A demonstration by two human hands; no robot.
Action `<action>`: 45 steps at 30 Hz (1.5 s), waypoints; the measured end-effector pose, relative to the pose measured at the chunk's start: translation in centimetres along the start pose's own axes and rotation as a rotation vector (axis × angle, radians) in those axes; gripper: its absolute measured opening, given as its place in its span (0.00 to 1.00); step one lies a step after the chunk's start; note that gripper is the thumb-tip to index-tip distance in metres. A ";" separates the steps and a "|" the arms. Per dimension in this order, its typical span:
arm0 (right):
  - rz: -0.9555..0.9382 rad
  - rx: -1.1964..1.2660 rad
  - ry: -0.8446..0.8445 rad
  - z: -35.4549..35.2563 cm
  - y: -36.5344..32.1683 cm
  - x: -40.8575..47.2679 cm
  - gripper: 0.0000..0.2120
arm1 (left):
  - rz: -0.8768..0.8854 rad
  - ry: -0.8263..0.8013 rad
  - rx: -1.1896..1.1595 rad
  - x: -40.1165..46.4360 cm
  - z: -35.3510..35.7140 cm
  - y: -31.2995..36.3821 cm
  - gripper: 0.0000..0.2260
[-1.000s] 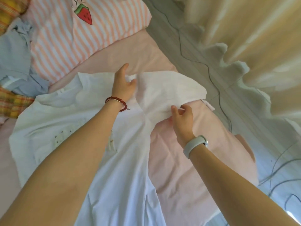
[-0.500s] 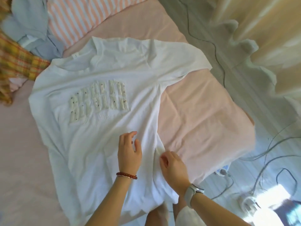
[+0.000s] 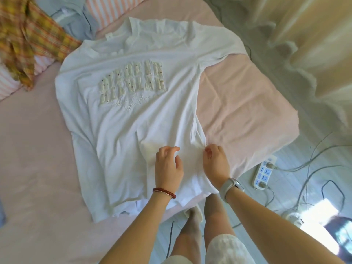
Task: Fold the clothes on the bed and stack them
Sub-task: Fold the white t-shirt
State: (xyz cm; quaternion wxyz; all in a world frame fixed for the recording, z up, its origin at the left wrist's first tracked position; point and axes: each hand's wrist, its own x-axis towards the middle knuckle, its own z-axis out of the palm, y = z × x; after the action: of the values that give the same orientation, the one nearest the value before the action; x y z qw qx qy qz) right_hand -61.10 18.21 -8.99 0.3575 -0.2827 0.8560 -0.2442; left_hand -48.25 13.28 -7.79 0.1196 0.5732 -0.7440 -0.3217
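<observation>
A white T-shirt (image 3: 133,119) with raised lettering on the chest lies spread face up on the pink bed (image 3: 238,103), neck away from me. My left hand (image 3: 167,166), with a red bead bracelet, is over the shirt's lower middle with its fingers loosely curled, gripping nothing. My right hand (image 3: 216,162), with a pale wristband, pinches the shirt's right side edge near the hem, and the cloth puckers toward its fingertips. The hem reaches the bed's near edge.
A yellow plaid garment (image 3: 28,35) and a light blue shirt (image 3: 76,21) lie at the top left by a striped pillow (image 3: 112,10). On the floor to the right are a power strip (image 3: 264,172) and cables. A curtain (image 3: 304,44) hangs beyond the bed.
Both hands have come back from the shirt's upper right sleeve area to its lower right side. The shirt now lies spread flat with its lettering showing.
</observation>
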 end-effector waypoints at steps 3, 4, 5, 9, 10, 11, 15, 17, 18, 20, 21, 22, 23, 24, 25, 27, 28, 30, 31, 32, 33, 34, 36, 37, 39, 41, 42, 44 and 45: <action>-0.092 0.000 0.058 0.0 0.5 -1.7 0.07 | -0.080 -0.015 -0.061 -0.6 0.4 0.0 0.12; -0.102 -0.028 0.012 0.4 0.5 -2.0 0.07 | -0.107 -0.020 -0.049 -0.8 0.6 -0.3 0.12; -0.085 -0.064 -0.035 1.0 0.5 -2.2 0.08 | -0.136 -0.030 -0.018 -1.0 0.7 -0.7 0.13; 0.056 -0.261 -0.136 3.0 0.0 -1.6 0.18 | -0.204 -0.123 0.082 -2.1 0.8 -2.5 0.17; 0.068 -0.296 -0.133 3.4 -0.1 -1.3 0.17 | -0.183 -0.137 0.082 -2.2 0.8 -2.7 0.18; 0.090 -0.283 -0.120 3.6 -0.3 -0.9 0.14 | -0.162 -0.142 0.079 -2.3 0.7 -2.9 0.18; 0.106 0.021 -0.091 2.9 0.1 -0.9 0.07 | -0.133 -0.066 0.085 -2.5 0.6 -2.4 0.16; 0.106 0.160 -0.096 1.3 0.5 -1.8 0.04 | -0.102 -0.010 0.148 -2.7 0.9 -1.8 0.15; 0.119 0.209 -0.091 0.3 0.6 -2.2 0.04 | -0.086 0.006 0.168 -2.8 1.1 -1.5 0.15; 0.119 0.290 -0.050 -1.7 0.7 -2.4 0.04 | -0.055 0.013 0.182 -3.0 1.5 -0.7 0.16; 0.110 0.321 -0.030 -2.6 0.7 -2.4 0.05 | -0.049 -0.001 0.186 -3.2 1.8 -0.3 0.16; 0.101 0.345 -0.014 -3.5 0.6 -2.1 0.04 | -0.049 -0.028 0.202 -3.3 2.0 -0.1 0.18; 0.099 0.361 0.004 -4.4 0.7 -1.8 0.03 | -0.054 -0.067 0.227 -3.5 2.2 0.2 0.19; 0.103 0.365 0.029 -5.4 0.9 -1.5 0.03 | -0.062 -0.106 0.255 -3.8 2.4 0.5 0.21; 0.104 0.356 0.058 -6.3 1.1 -1.2 0.03 | -0.079 -0.152 0.278 -4.0 2.6 0.8 0.23; 0.065 0.293 0.084 -8.1 1.7 -0.6 0.05 | -0.126 -0.274 0.299 -4.3 3.0 1.1 0.29; 0.045 0.226 0.058 -8.8 2.3 -0.2 0.08 | -0.137 -0.315 0.311 -4.5 3.1 1.2 0.31; 0.058 -0.006 -0.076 -9.7 3.6 1.0 0.13 | -0.156 -0.376 0.341 -4.7 3.3 1.3 0.34; 0.077 -0.136 -0.155 -10.0 4.4 1.7 0.12 | -0.172 -0.410 0.349 -4.9 3.3 1.3 0.34; 0.097 -0.235 -0.216 -10.2 5.0 2.4 0.10 | -0.186 -0.451 0.361 -5.0 3.2 1.2 0.35; 0.110 -0.297 -0.243 -10.4 5.4 2.9 0.08 | -0.188 -0.486 0.383 -5.1 3.2 1.0 0.35; 0.124 -0.316 -0.241 -10.7 5.7 3.2 0.08 | -0.178 -0.508 0.419 -5.4 3.2 0.7 0.36; 0.130 -0.259 -0.191 -10.9 6.0 3.3 0.09 | -0.158 -0.518 0.512 -6.1 3.1 0.0 0.38; 0.118 -0.213 -0.162 -10.8 6.1 3.2 0.10 | -0.165 -0.513 0.540 -6.4 3.0 -0.2 0.40; 0.086 -0.130 -0.116 -10.6 6.3 2.7 0.10 | -0.196 -0.516 0.567 -7.2 3.1 -0.9 0.46; 0.061 -0.122 -0.099 -10.5 6.8 2.2 0.11 | -0.202 -0.483 0.624 -7.8 2.9 -1.6 0.52; 0.058 -0.161 -0.110 -10.6 7.2 2.1 0.12 | -0.203 -0.452 0.632 -7.9 2.8 -2.2 0.53; 0.056 -0.317 -0.153 -11.0 8.0 2.1 0.14 | -0.151 -0.409 0.657 -8.0 2.4 -3.3 0.46; 0.038 -0.408 -0.172 -11.3 8.3 2.3 0.15 | -0.097 -0.368 0.661 -8.0 2.2 -3.8 0.39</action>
State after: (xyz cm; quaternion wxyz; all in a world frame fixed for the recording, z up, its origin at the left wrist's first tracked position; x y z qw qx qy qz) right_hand -73.42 25.12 -8.16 0.3691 -0.3526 0.8592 -0.0343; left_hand -44.00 20.90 -10.25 -0.2226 0.5481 -0.7887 -0.1674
